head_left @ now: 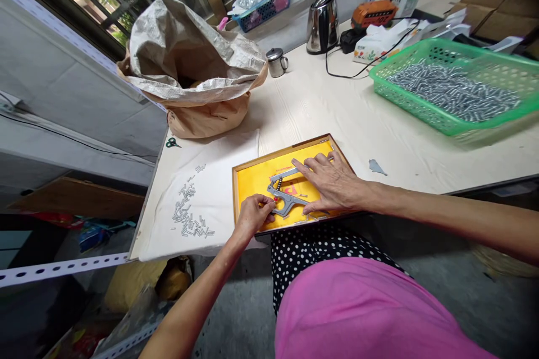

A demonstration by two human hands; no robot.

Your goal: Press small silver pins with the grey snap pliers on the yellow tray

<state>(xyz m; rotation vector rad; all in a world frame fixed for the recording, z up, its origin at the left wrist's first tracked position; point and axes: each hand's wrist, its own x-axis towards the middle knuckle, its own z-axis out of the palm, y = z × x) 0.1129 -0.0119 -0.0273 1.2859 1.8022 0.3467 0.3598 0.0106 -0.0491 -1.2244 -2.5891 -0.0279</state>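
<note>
A grey metal hand tool (290, 202) with two long handles and a coil spring, like a large pair of pliers, lies over a yellow-lined shallow tray (248, 182). My right hand (330, 179) spans its spread handles, fingers over the upper one and thumb by the lower one. At the tool's left end my left hand (255, 214) is pinched closed beside a small red part. Whatever lies between those fingertips is too small to make out. A few small metal pins lie in the tray. Left of it, many loose pins (189, 216) are scattered on a white cloth (227, 168).
A green basket (421, 115) of small metal pieces stands at the right. A large open sack (206, 118) sits at back left, near green-handled scissors (172, 142). A lidded metal cup (277, 63), an electric kettle (322, 22) and a cord occupy the back.
</note>
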